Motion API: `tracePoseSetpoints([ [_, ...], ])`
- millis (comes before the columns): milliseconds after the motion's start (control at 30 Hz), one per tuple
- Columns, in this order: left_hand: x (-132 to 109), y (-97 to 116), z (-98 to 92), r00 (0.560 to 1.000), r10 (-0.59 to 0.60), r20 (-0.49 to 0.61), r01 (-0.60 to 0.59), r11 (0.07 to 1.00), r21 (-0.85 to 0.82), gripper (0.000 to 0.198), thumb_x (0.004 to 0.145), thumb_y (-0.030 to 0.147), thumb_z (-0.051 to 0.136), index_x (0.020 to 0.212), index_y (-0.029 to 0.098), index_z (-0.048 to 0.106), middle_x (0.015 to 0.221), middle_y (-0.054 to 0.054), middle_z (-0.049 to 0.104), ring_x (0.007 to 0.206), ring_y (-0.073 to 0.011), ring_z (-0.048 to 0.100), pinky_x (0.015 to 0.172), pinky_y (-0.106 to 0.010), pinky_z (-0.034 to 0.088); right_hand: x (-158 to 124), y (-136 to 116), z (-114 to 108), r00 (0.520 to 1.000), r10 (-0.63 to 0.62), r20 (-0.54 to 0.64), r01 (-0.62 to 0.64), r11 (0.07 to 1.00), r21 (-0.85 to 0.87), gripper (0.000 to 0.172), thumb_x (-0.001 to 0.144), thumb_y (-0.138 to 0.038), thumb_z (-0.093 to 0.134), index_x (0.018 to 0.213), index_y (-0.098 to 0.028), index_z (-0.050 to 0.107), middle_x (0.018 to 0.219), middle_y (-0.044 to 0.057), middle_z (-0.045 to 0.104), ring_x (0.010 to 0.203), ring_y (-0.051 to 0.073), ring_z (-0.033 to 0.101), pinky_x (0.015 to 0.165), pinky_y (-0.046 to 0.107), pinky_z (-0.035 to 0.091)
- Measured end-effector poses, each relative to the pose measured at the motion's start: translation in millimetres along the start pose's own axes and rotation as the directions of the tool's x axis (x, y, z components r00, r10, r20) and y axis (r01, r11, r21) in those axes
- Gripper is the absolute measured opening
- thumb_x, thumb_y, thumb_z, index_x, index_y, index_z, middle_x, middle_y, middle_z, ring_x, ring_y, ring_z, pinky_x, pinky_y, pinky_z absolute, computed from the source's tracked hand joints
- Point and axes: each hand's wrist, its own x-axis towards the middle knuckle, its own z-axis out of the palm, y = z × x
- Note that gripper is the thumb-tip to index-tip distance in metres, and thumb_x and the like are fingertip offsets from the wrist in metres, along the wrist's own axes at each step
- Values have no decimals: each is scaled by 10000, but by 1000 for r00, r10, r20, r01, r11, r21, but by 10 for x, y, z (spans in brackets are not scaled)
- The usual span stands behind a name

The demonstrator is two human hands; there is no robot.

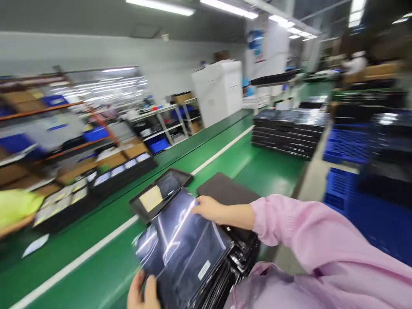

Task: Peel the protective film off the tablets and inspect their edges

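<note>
A flat dark panel in a shiny clear plastic bag (pixel 185 234), with a small white label, lies tilted on a stack of similar bagged panels (pixel 215 285) in front of me. My right hand (pixel 210 210) pinches its upper right edge, thumb and fingers closed on the plastic. Near its lower left side is my left hand (pixel 143 294), thumb and finger apart; the rest of that hand is cut off by the frame. Just beyond lies a black tray (pixel 137 206) holding a yellowish card (pixel 151 198) and a dark piece. A dark flat board (pixel 225 189) rests beyond my right hand.
The green conveyor belt (pixel 106 253) with a white line runs forward. A stack of black trays (pixel 286 133) stands farther along it. Blue crates (pixel 341 184) are at the right. On the left are small-parts trays (pixel 64 206) and a person's yellow-green sleeve (pixel 19 206).
</note>
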Motion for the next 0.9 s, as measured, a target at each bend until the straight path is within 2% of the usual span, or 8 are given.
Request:
tracePoseSetpoints([
  [33,-119,-58,4,976,-187,-109,181,982,-57,456,882,513,443,1229,231,531,1257,-102,603,1177,-283,556,1006,-468,438,37,53,31,1000,14,26,-14,1000,-8,71,768,-106,545,810,-130,598,612,-28,544,522,100,503,470,191,379],
  [67,-209,-76,31,944,-298,-144,277,949,-148,510,865,517,442,1265,206,502,1310,-117,573,1240,-290,510,1053,-465,394,69,101,54,998,31,49,-30,999,-19,103,792,-113,522,864,-127,596,649,-13,573,553,110,533,490,194,400],
  [133,-309,-40,108,927,-350,-137,301,910,-285,576,828,497,470,1299,164,475,1394,-137,501,1317,-286,429,1119,-446,305,109,176,87,994,65,92,-60,997,-54,151,830,-138,486,935,-123,594,684,9,604,593,127,571,521,205,431],
  [333,-428,99,176,958,-282,-40,243,881,-406,729,798,579,488,1373,137,415,1500,-136,352,1402,-270,282,1164,-416,214,89,272,216,978,76,195,-44,985,-165,121,783,-182,588,868,-132,658,714,33,666,644,168,618,586,246,466],
  [433,-474,101,161,970,-243,-26,212,890,-404,852,758,659,504,1411,130,368,1527,-140,294,1418,-281,223,1168,-405,199,87,268,266,982,45,184,-4,976,-219,98,730,-200,658,802,-136,675,716,38,674,679,190,630,611,257,470],
  [567,-486,104,159,977,-215,0,193,876,-441,902,757,665,515,1445,120,307,1529,-142,285,1415,-286,221,1165,-406,205,72,209,223,988,-10,151,48,968,-247,223,708,-227,702,913,-148,665,790,36,681,768,198,635,652,255,478],
  [733,-491,27,249,983,-181,-32,140,849,-509,820,795,609,518,1442,145,324,1508,-117,338,1410,-273,250,1164,-414,205,44,94,115,981,30,191,3,985,-173,206,693,-256,717,839,-141,627,665,24,640,600,168,600,524,248,465],
  [900,-477,-25,346,984,-172,-47,135,888,-440,771,807,610,487,1443,206,327,1512,-88,345,1413,-279,246,1184,-432,73,-51,66,150,953,62,297,-86,994,68,114,693,-233,623,746,-154,560,604,22,607,535,148,581,525,260,487],
])
